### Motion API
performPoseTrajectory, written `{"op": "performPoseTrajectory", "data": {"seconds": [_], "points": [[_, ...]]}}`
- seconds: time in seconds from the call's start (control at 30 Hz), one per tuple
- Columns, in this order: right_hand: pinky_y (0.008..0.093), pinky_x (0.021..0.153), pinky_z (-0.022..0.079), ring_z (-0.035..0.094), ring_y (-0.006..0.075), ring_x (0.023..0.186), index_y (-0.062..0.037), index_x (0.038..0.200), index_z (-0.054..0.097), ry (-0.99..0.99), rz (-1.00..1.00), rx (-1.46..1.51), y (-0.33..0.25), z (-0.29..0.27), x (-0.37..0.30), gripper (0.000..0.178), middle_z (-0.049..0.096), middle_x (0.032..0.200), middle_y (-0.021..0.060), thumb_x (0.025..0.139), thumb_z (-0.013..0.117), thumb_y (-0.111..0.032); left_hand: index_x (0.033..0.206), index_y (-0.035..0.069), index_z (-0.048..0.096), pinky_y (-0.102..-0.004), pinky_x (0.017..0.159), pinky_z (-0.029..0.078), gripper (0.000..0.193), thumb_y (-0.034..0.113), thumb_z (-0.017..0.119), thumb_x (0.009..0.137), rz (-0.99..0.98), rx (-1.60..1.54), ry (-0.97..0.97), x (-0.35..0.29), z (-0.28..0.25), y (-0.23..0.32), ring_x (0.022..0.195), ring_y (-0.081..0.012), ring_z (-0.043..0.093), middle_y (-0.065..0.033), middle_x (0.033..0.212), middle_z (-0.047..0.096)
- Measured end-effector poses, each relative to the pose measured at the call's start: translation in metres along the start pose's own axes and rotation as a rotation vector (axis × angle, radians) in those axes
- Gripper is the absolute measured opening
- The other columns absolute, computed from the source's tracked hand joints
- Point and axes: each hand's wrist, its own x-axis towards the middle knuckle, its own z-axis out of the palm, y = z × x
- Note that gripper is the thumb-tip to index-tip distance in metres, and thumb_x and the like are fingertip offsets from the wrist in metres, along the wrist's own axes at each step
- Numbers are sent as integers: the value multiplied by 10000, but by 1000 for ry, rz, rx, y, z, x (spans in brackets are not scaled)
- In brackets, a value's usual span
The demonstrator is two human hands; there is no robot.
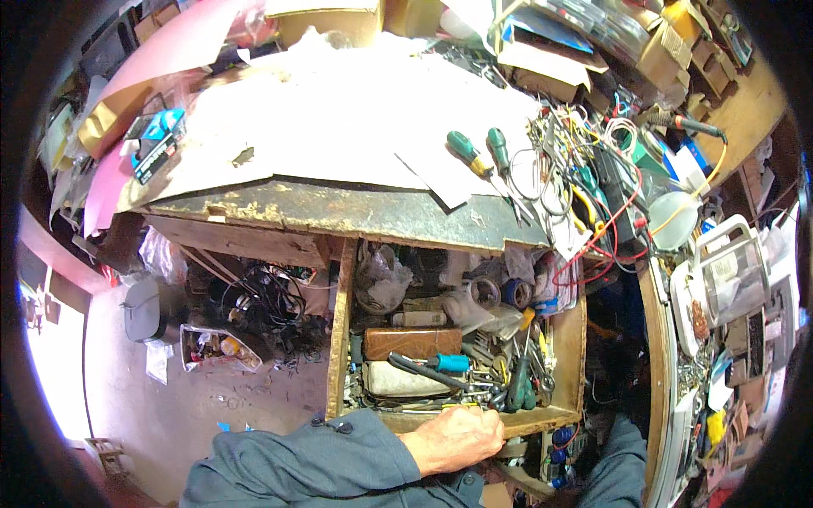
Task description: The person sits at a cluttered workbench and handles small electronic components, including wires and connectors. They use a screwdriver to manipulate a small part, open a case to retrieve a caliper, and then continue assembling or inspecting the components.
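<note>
Wooden drawer point(542, 421) open beneath the desk's point(364, 212) front edge; the left hand point(457, 438) curls its fingers at the drawer's near edge, grip unclear. Level, centred pressure should prevent jamming.

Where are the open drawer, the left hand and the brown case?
Open drawer point(544, 420), head view: front edge.
Left hand point(455, 437), head view: back of hand.
Brown case point(412, 343), head view: upper face.

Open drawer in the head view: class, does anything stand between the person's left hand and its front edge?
Nothing visible does: the left hand overlaps the drawer's front edge in this view. The green-handled tools lie inside, beyond that edge. Whatever the hand itself covers cannot be seen.
</note>
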Motion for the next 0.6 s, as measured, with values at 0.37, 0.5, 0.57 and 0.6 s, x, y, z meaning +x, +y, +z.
{"op": "performPoseTrajectory", "data": {"seconds": [0.37, 0.5, 0.57, 0.6], "points": [[334, 675, 424, 475, 150, 747, -75, 1024, 599, -96, 28, 9, -3, -15, -15, 279, 488, 854, -7, 1009, 605, -354, 798, 35, 612, -391, 513, 547, 376, 365, 585, 976, 7, 19, -32, 1, 3, 0, 618, -272, 678, -113, 709, 580], [312, 630, 406, 470, 129, 673, -69, 968, 614, -234, 57, -10, -2, -19, -61, 316, 489, 771, -21, 1007, 612, -383, 791, 34, 621, -394, 516, 550, 414, 404, 584, 973, 29, 32, -4, 2, -2, -1, 631, -280, 690, -117, 713, 610], [301, 607, 398, 468, 119, 636, -66, 940, 622, -332, 10, -61, -4, -17, -112, 338, 489, 729, -29, 1006, 616, -398, 775, 31, 615, -398, 519, 553, 428, 408, 584, 974, 41, 33, 16, 1, -3, -2, 632, -289, 690, -126, 722, 618], [296, 596, 394, 467, 114, 617, -65, 926, 626, -362, -84, -97, -7, -17, -140, 350, 489, 709, -33, 1006, 618, -405, 777, 24, 615, -402, 518, 555, 430, 405, 585, 975, 53, 30, 27, 2, -3, -2, 630, -295, 689, -130, 717, 616]]}}
